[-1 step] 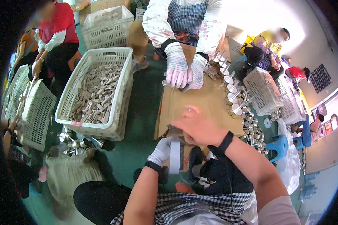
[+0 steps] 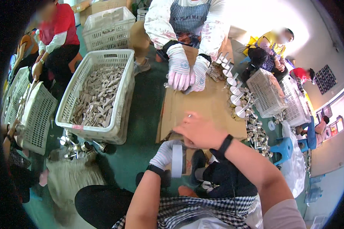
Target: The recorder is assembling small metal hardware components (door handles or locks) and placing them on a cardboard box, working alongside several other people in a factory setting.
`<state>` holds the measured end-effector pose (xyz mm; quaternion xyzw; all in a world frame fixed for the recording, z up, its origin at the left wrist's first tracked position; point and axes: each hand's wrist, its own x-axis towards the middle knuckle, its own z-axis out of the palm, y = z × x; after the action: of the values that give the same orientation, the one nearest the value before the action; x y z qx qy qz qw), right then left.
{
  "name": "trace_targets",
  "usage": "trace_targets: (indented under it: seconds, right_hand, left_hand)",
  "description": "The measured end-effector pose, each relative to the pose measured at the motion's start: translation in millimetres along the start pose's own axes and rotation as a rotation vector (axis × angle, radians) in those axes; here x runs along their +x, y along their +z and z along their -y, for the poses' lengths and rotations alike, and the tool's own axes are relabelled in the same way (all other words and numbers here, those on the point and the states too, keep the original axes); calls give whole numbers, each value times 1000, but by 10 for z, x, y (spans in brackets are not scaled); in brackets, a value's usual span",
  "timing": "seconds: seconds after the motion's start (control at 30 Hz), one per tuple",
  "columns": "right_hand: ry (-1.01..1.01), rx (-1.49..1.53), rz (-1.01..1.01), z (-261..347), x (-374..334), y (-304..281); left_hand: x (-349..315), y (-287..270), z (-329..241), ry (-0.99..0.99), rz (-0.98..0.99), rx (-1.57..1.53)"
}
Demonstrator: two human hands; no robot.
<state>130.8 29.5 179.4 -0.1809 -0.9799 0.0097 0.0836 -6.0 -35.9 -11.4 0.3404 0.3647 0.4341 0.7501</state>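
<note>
nothing moved; left hand [image 2: 165, 153] grips tape roll [image 2: 177, 160], right hand [image 2: 200, 131] flat on cardboard edge [image 2: 202, 105].

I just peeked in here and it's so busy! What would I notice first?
Probably the big white basket heaped with small flat pieces, on the left. In the middle lies a brown cardboard sheet; the bare right hand presses on its near edge while the gloved left hand holds a roll of tape.

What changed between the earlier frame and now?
Nothing visibly changed. The gloved left hand still holds the roll of white tape, the bare right hand stays on the brown cardboard sheet, and the white plastic crate of metal parts has not moved.
</note>
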Motion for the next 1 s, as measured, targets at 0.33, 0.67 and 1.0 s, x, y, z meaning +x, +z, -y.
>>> trace_targets:
  seconds: [0.33,0.67,1.0]
  right_hand:
    - [-41,6,38,-39,-72,-9]
    - [-55,-5,234,115,-408,349]
    - [301,180,-173,151,-887,-536]
  left_hand:
    - [9,87,-83,36,14,95]
    - [-66,-18,335,-258,18,-680]
    - [-292,144,-169,222,-31,224]
